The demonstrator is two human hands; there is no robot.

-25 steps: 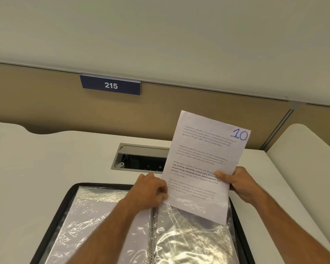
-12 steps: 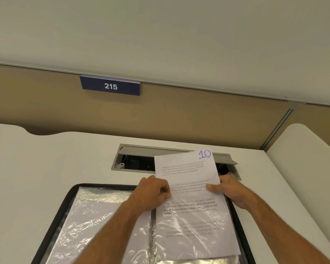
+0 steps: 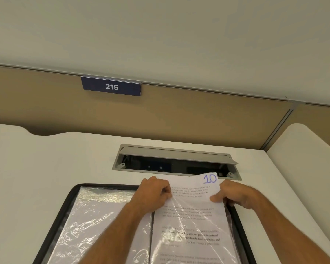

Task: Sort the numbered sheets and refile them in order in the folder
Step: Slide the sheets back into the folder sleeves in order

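Observation:
A black folder lies open on the white desk, with clear plastic sleeves on both sides. The sheet marked 10 in blue sits most of the way inside the right-hand sleeve; only its top strip sticks out. My left hand pinches the sleeve's top edge at the sheet's upper left corner. My right hand pinches the sheet's right edge near the top. The left-hand sleeve holds a white sheet whose number I cannot see.
An open grey cable hatch is set into the desk just beyond the folder. A tan partition with a blue 215 sign stands behind. Another white desk surface rises at the right.
The sheet marked 10 went from upright above the folder down into the right-hand sleeve. Both hands followed it down and stayed at its top corners.

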